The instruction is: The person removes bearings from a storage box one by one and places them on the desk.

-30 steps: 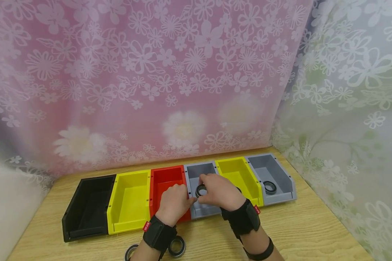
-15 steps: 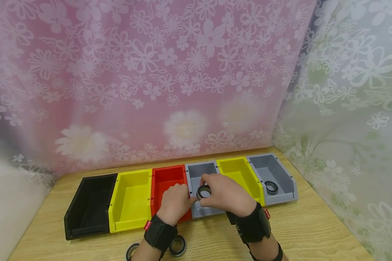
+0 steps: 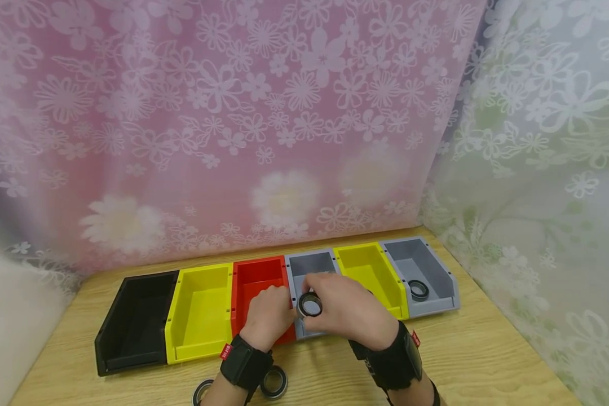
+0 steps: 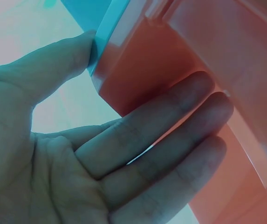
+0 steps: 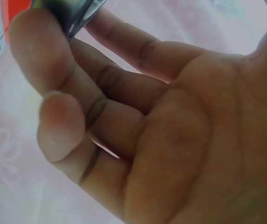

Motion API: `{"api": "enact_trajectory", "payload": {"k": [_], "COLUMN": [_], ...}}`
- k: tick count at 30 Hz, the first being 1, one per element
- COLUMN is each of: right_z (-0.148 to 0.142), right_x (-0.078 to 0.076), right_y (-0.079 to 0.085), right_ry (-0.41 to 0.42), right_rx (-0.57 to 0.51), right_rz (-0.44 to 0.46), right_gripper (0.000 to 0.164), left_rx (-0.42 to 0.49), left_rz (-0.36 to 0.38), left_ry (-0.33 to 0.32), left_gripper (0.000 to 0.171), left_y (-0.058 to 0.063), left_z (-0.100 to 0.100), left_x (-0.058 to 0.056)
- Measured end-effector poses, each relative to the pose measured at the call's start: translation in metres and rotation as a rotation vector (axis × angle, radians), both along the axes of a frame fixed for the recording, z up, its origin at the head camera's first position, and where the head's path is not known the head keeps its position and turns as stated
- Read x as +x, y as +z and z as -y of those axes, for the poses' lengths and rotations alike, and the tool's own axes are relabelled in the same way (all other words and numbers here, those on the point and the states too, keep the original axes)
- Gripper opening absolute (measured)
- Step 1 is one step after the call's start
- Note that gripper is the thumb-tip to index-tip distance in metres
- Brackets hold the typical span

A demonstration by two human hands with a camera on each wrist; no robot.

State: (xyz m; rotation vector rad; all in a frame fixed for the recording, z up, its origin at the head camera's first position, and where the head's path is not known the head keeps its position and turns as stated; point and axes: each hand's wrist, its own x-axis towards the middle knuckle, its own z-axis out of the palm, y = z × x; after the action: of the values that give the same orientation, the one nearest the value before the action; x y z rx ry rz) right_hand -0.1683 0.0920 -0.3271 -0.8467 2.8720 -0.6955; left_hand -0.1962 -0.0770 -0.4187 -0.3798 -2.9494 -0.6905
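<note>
My right hand pinches a ball bearing, a metal ring with a black seal, over the front of the middle grey bin. Only a shiny piece of that bearing shows at the top of the right wrist view, by the fingertips. My left hand is at the front of the red bin. In the left wrist view its thumb touches the wall edge between the red and grey bins. The other left fingers stretch out, slightly bent, against the red plastic.
A bearing lies in the right-end grey bin. Two bearings lie on the wooden table by the left wrist, one partly hidden. Yellow bins and a black bin complete the row, with a floral curtain behind.
My right hand has brought the bearing slightly nearer and to the left, towards the left thumb, and the right wrist has shifted right. My left hand has stayed at the red bin.
</note>
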Motion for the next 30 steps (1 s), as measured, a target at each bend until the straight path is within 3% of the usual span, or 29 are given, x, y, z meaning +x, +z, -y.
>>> {"api": "enact_trajectory", "payload": {"k": [8, 13, 22, 30], "right_z": [0.000, -0.001, -0.004, 0.003], "right_x": [0.013, 0.016, 0.019, 0.025], "right_y": [0.007, 0.001, -0.038, -0.079], "right_ry": [0.043, 0.049, 0.096, 0.169], "right_rx": [0.046, 0.131, 0.239, 0.394], "right_rz": [-0.053, -0.021, 0.045, 0.002], "right_gripper": [0.028, 0.034, 0.038, 0.047], "left_rx": [-0.018, -0.003, 0.014, 0.012], "left_rz": [-0.020, -0.002, 0.034, 0.067], "left_ry": [0.000, 0.009, 0.027, 0.034], "left_gripper": [0.027, 0.033, 0.035, 0.033], "left_y": [-0.001, -0.001, 0.001, 0.000], "left_z": [0.001, 0.001, 0.000, -0.001], "left_x": [-0.001, -0.001, -0.001, -0.001]}}
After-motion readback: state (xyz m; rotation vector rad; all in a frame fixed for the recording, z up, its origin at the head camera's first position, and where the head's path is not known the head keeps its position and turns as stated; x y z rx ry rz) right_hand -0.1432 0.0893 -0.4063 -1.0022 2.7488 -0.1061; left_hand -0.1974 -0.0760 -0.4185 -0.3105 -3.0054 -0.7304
